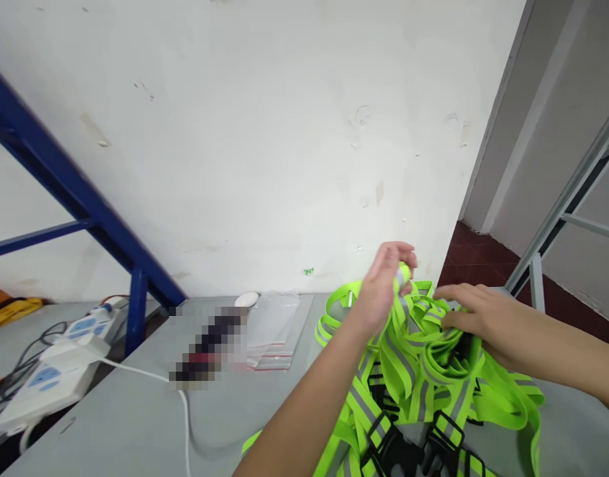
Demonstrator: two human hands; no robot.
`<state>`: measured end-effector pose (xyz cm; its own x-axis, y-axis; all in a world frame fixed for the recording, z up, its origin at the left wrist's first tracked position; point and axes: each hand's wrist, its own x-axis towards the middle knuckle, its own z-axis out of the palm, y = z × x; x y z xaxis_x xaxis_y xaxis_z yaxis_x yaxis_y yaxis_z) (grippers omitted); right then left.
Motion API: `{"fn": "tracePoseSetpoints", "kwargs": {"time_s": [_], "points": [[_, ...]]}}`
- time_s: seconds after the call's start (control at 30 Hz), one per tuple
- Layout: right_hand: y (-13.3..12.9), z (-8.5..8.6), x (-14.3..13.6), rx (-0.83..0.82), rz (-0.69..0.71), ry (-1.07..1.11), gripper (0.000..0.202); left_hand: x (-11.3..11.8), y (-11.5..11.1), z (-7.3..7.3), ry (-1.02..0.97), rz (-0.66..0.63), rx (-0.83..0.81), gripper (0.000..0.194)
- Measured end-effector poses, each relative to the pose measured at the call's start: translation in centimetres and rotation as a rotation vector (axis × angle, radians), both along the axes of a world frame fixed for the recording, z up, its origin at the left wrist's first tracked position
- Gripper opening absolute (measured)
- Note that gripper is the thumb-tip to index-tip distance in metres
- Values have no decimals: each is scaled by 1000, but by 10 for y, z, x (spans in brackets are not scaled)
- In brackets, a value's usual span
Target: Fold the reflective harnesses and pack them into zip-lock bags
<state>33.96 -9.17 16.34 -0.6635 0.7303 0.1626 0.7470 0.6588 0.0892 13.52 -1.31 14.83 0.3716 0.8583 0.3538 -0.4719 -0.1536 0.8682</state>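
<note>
A heap of neon-green reflective straps [403, 358] with grey stripes lies on the grey table, loops overlapping. My left hand [384, 285] is raised over the back of the heap, its fingers closed round a folded length of reflective strap. On the right, my right hand [473, 311] reaches in from the side, thumb and fingers curved over straps just above a rolled bundle [448, 358]. Its fingertips are partly hidden among the green loops. Black plastic buckles [398, 450] and slides sit at the front of the heap.
Left of the heap lie clear zip bags [272, 331], a white round item [246, 300] and a pixelated object [207, 351]. A white cable [186, 424] crosses the table from power strips [60, 377]. A blue frame [95, 205] and a grey metal frame [557, 205] flank the wall.
</note>
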Motion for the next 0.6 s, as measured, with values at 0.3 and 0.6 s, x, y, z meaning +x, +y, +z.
{"fn": "tracePoseSetpoints", "kwargs": {"time_s": [0.3,0.6], "points": [[3,14,-20,-119,-38,126,49,8,-28,1,211,-197,-67,50],[9,-3,-23,-86,-17,382,59,19,-10,10,-91,-224,-414,74]]}}
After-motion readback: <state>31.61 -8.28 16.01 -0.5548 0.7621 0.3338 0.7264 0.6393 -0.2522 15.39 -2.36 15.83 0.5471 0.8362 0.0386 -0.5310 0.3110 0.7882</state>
